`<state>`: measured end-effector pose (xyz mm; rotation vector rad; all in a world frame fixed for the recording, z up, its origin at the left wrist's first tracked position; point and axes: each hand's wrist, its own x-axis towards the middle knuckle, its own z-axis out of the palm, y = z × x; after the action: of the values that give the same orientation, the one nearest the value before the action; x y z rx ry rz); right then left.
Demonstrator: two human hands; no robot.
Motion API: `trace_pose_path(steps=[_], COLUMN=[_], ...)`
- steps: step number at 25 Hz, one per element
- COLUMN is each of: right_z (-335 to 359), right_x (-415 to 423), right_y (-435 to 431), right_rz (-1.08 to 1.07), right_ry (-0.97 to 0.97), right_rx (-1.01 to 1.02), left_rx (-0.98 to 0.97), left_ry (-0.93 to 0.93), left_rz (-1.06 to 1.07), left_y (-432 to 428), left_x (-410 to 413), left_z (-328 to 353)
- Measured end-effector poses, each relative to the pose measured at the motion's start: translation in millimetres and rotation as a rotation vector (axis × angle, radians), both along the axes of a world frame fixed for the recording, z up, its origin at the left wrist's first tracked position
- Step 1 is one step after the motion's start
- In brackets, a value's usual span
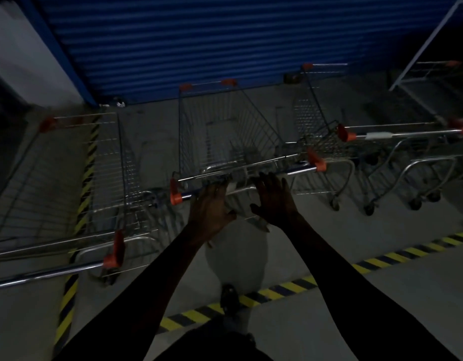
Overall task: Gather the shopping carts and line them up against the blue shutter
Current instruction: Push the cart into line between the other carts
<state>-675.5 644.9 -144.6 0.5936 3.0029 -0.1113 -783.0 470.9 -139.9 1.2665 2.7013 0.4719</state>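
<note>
The blue shutter [199, 35] fills the back of the dim scene. A wire shopping cart [225, 126] with orange corner caps stands in the middle, its nose toward the shutter. My left hand [212, 209] and my right hand [274, 201] rest side by side on its handle bar [300, 169], fingers laid over the bar and thumbs spread. A second cart [105, 162] stands to the left, close beside it. A third cart [316, 113] stands to the right, its handle [407, 132] pointing right.
Yellow-and-black hazard tape [277, 287] crosses the floor behind the carts, and another strip [90, 157] runs under the left cart. A white pillar [30, 48] borders the shutter at left. A pale metal frame [420, 48] and another cart [433, 66] stand far right.
</note>
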Motion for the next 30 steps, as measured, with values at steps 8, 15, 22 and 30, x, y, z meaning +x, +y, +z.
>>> trace_pose_path(steps=[8, 15, 22, 30], right_z=[-5, -6, -7, -33], right_x=[-40, -52, -64, -108], right_y=[68, 90, 106, 118], right_rz=[0.092, 0.117, 0.187, 0.239], right_ry=[-0.069, -0.165, -0.137, 0.051], right_rx=[0.048, 0.064, 0.052, -0.089], left_rx=[-0.220, -0.282, -0.371, -0.541], left_ry=[-0.089, -0.017, 0.019, 0.024], left_rz=[-0.016, -0.024, 0.062, 0.084], left_y=[53, 65, 78, 90], left_x=[-60, -56, -61, -102], left_z=[-10, -25, -23, 2])
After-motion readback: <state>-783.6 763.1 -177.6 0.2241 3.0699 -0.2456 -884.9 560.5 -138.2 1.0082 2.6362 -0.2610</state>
